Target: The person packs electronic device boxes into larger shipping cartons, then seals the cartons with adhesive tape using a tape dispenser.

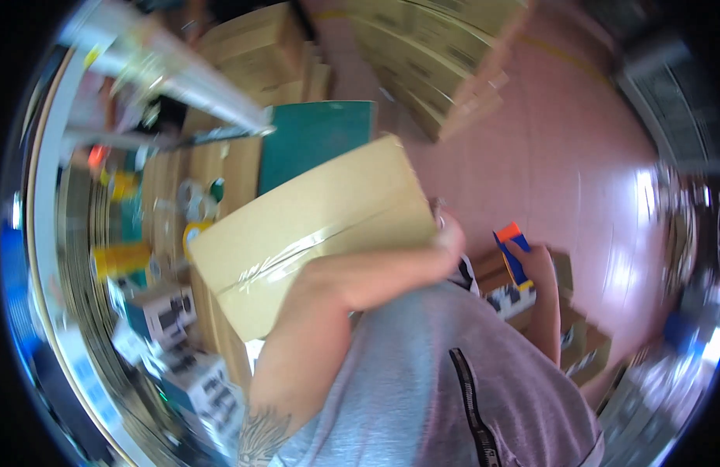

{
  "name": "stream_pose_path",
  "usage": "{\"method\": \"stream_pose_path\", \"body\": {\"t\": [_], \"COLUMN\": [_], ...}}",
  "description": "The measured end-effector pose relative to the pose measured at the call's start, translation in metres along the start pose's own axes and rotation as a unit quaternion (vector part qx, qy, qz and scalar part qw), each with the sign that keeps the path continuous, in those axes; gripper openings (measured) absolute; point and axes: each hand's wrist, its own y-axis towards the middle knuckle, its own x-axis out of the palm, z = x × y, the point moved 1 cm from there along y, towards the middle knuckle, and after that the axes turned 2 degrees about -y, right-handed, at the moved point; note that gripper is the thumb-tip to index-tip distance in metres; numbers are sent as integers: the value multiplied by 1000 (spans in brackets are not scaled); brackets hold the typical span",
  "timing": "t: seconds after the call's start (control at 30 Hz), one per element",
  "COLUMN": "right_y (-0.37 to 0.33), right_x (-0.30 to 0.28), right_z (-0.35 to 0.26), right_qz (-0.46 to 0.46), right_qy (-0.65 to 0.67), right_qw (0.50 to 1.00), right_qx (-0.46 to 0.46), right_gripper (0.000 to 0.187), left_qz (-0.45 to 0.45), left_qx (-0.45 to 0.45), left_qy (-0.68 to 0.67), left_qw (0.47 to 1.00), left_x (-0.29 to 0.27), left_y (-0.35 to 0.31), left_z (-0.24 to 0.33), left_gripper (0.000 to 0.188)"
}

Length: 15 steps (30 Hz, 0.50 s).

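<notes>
A closed cardboard box (336, 206), with clear tape along its seam, lies tilted in front of me. My left forearm crosses over its near side. My left hand (449, 236) is at the box's right edge, gripping it; the hand is blurred and its fingers are partly hidden. Off to the right, away from the box, my right hand (537, 263) is closed round a blue tool with an orange end (509, 232), whose exact kind I cannot make out. Just below that tool are small printed boxes (509, 300) in an open carton.
A green mat (321, 136) lies beyond the box on a wooden table (241, 167). Yellow tape rolls (122, 259) and small printed boxes (208, 389) are at the left. Stacked cartons (418, 54) stand on the pink floor (562, 132). A pale metal post (196, 78) slants in at upper left.
</notes>
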Motion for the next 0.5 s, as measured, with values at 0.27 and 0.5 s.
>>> {"method": "stream_pose_path", "body": {"t": [0.27,0.5], "right_y": [112,125], "right_x": [19,121], "right_z": [-86,-203], "right_qz": [80,-68], "right_qy": [164,417], "right_qw": [972,849], "right_qx": [-147,-319], "right_gripper": [47,52], "left_qz": [574,99], "left_qx": [-150,-901], "left_qy": [-393,-165], "left_qw": [703,389], "left_x": [-11,166], "left_y": [-70,-329], "left_z": [-110,-100], "left_gripper": [19,61]}}
